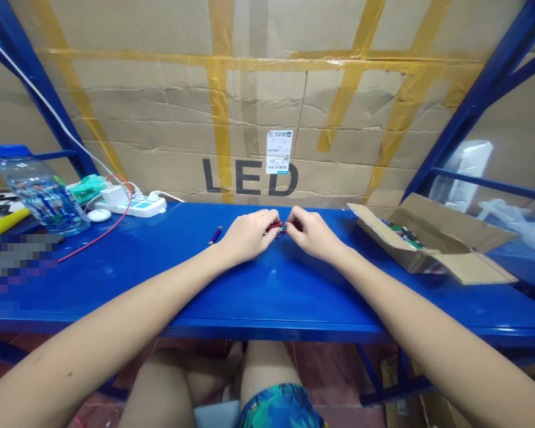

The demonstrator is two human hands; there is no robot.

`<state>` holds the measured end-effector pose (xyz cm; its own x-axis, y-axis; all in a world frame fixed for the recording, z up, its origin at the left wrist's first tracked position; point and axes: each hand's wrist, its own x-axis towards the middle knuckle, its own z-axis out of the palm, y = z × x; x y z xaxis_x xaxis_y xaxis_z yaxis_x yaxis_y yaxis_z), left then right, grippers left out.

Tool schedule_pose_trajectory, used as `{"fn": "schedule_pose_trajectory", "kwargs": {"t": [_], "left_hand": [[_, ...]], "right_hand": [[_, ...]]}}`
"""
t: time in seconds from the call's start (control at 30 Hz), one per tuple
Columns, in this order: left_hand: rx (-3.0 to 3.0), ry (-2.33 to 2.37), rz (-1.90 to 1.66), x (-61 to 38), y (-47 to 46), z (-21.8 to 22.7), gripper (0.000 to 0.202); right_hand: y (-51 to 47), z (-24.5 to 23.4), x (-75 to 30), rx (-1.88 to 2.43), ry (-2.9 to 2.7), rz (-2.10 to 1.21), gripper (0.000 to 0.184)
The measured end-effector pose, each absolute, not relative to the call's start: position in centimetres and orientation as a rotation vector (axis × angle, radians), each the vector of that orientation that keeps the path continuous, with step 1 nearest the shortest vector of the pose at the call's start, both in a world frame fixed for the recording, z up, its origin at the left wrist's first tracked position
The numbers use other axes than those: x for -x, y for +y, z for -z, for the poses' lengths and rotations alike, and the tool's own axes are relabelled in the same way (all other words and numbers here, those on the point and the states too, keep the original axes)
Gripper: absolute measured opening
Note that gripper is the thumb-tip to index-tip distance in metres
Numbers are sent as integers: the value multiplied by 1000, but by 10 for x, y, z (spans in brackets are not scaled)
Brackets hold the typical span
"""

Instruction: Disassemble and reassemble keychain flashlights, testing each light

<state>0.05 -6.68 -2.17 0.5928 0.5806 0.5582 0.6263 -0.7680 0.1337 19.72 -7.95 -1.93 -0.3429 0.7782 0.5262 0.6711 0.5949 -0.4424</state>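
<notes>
Over the middle of the blue table, both hands meet at a small bundle of red and dark wires [275, 225] with a tiny green part at its right end. My left hand [251, 233] is closed, thumb and fingers pinching the left side of the bundle. From the other side my right hand [310, 230] pinches its right end, with dark wire showing under the curled fingers. The fingers hide most of the piece, so its exact kind is unclear. Just left of my left hand lies a short, thin purple stick [214, 236] with a lighter tip.
On the right stands an open cardboard box [428, 252] with small green and blue parts inside. A water bottle [44, 193], a white power strip [138, 205] and a red cable [109, 230] are on the left. A large carton [169, 119] rises behind the blue table [267, 291].
</notes>
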Motion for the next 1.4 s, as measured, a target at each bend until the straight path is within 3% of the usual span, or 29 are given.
{"fn": "schedule_pose_trajectory", "kwargs": {"t": [0.47,1.03,1.4], "left_hand": [[2604,-1154,878,5,-57,23,17],[2613,-1123,771,-4,-69,24,19],[2736,-1325,936,4,-59,19,21]], "right_hand": [[-73,23,-199,1138,-2065,-347,14],[-77,22,-194,1150,-2091,-73,12],[-65,21,-209,1111,-2006,-389,11]]}}
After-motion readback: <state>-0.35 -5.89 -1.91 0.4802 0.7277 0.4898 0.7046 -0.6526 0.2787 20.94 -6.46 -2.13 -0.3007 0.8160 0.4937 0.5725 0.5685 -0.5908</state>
